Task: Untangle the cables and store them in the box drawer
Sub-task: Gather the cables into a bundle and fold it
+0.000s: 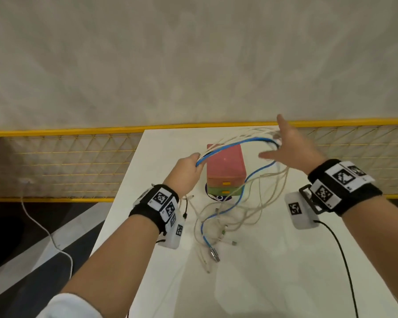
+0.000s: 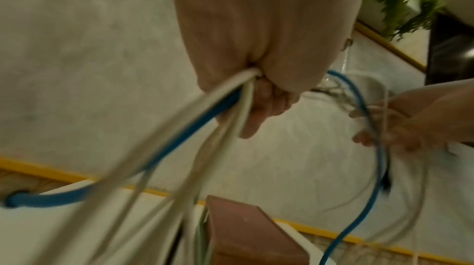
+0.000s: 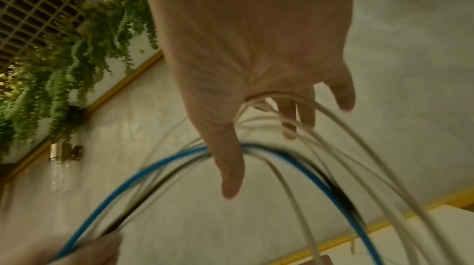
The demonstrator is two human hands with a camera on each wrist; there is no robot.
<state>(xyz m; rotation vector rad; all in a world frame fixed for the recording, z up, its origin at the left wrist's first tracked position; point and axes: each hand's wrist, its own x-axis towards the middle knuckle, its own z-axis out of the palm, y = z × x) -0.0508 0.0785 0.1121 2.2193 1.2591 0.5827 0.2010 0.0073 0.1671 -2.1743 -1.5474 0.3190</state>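
A tangle of cables hangs between my raised hands above the white table [image 1: 274, 283]. My left hand [image 1: 188, 166] grips one end of the bundle in its fist [image 2: 264, 95]: a blue cable [image 1: 239, 142] and several white cables [image 1: 251, 132]. My right hand [image 1: 290, 143] is held open with fingers spread, and the loops pass between thumb and fingers [image 3: 288, 125]. A thin black cable [image 3: 143, 206] runs beside the blue one. The loose ends [image 1: 218, 226] trail on the table. The drawer box [image 1: 224, 164], pink over green with orange handles, stands shut below the cables.
A yellow mesh fence [image 1: 78, 166] runs along the table's far and left sides. A white cord [image 1: 44, 230] lies on the dark floor at the left. A black wire [image 1: 340, 249] trails from my right wrist camera across the table. Green plants [image 3: 77, 66] hang beyond.
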